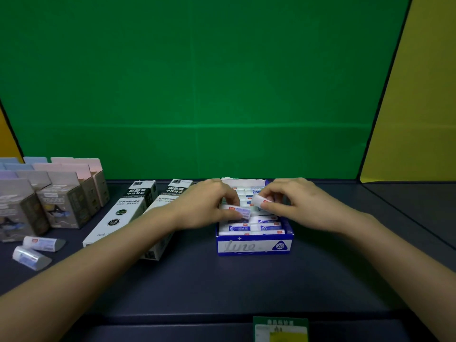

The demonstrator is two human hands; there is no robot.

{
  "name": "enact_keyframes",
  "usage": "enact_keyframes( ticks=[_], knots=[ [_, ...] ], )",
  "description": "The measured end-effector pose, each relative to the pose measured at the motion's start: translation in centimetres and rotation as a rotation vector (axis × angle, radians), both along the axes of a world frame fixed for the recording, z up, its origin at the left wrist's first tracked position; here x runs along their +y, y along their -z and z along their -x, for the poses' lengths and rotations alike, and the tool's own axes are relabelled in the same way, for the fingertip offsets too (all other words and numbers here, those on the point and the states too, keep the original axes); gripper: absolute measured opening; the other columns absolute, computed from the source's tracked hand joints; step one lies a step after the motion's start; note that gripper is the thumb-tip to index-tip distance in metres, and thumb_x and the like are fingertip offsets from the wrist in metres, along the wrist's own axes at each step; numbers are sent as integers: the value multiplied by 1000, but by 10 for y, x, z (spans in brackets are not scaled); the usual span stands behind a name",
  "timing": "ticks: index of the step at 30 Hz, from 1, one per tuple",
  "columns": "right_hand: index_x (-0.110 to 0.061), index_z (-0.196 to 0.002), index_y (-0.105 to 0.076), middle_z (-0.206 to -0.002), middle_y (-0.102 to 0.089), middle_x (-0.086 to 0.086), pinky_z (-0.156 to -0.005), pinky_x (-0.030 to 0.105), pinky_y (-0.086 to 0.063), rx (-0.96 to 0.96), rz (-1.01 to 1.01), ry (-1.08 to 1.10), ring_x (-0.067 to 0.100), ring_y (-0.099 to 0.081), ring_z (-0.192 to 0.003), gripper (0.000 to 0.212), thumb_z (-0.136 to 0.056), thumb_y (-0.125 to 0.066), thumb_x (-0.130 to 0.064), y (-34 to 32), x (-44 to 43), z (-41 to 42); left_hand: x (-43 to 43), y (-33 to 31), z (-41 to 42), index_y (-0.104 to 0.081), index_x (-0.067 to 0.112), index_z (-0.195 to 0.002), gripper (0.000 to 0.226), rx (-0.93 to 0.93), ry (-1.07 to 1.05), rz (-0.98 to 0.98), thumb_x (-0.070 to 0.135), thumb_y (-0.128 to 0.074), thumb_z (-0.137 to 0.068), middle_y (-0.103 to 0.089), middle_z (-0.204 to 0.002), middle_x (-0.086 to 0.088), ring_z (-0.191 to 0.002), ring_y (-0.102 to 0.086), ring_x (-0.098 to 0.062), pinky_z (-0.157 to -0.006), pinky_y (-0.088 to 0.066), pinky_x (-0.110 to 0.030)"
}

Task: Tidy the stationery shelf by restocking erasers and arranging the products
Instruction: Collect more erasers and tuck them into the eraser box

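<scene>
A blue and white eraser box [254,245] marked 2B stands open in the middle of the dark shelf, filled with several wrapped white erasers in rows. My left hand [207,206] hovers over the box's left side and pinches one eraser [238,211] lying flat. My right hand [293,203] is over the box's right side, holding another eraser [259,200] tilted up at one end. Two loose erasers [43,243] [29,257] lie on the shelf at the far left.
Two long white and black pen-refill boxes [123,211] [158,245] lie left of the eraser box, partly under my left forearm. Several grey and pink product boxes [61,198] stand at the back left. A green price tag [280,328] sits on the shelf's front edge.
</scene>
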State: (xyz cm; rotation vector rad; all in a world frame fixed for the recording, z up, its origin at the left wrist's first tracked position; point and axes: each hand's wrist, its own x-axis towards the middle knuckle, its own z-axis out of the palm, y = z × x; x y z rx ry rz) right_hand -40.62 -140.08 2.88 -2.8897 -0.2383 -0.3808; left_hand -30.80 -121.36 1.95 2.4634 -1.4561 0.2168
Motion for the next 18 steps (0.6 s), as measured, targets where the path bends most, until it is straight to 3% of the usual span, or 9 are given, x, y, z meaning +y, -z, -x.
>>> enact_keyframes(
  ticks=[4, 8, 13, 18],
  knots=[
    [-27, -111, -61, -105, -60, -11, -78, 29, -44, 14, 125, 3, 9, -55, -92, 30, -89, -49, -44, 4, 2, 0, -1, 6, 1, -67, 23, -102, 31, -51, -30, -19, 44, -61, -80, -64, -106, 1, -104, -51, -14, -91, -42, -34],
    [-30, -113, -59, -106, -64, -11, -79, 31, -46, 20, 186, 24, 12, -58, -96, 33, -87, -51, -48, 4, 4, 2, 1, 4, 1, -70, 23, -96, 26, -75, -41, -10, 41, -64, -78, -69, -101, 5, -99, -56, -15, -86, -45, -31],
    [-31, -109, -59, -109, -66, -7, -83, 33, -49, 24, 220, 43, 15, -59, -99, 26, -84, -59, -38, 2, 6, 3, 1, 2, 3, -71, 25, -96, 24, -122, -52, -1, 40, -66, -77, -69, -102, 6, -96, -58, -15, -73, -38, -26],
    [-32, -108, -60, -110, -65, -6, -76, 30, -42, -14, 254, 59, 18, -58, -100, 26, -83, -61, -36, 8, 7, 0, 3, 4, 3, -72, 26, -96, 21, -101, -6, -13, 37, -63, -81, -67, -102, 8, -97, -59, -13, -75, -42, -26]
  ],
)
